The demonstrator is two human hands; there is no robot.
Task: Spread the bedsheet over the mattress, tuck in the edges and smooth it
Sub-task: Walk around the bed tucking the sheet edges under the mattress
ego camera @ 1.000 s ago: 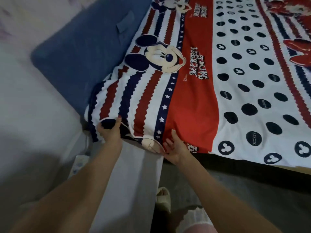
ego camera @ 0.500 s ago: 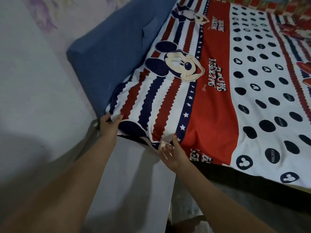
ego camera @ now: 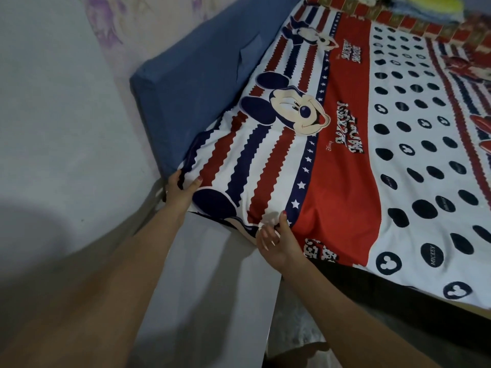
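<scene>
A cartoon-mouse bedsheet (ego camera: 332, 166), red, white and navy with stripes and black dots, lies over most of the blue mattress (ego camera: 196, 88). A strip of the mattress along the wall stays uncovered. My left hand (ego camera: 180, 192) grips the sheet's near-left corner, thumb on top. My right hand (ego camera: 276, 240) pinches the sheet's near edge by the starred navy band, fingers curled under the hem. The cloth between my hands is stretched and slightly lifted off the mattress corner.
A pale wall (ego camera: 58, 107) with faint floral wallpaper runs along the left, close to the mattress. A white panel (ego camera: 207, 282) stands below my hands at the bed's foot. Folded bedding (ego camera: 425, 9) sits at the far end. The dark bed base (ego camera: 385, 285) shows under the sheet's near edge.
Both hands, still holding the sheet's near edge, have carried the corner toward the wall side. The view has tilted up, showing more of the bed's far end.
</scene>
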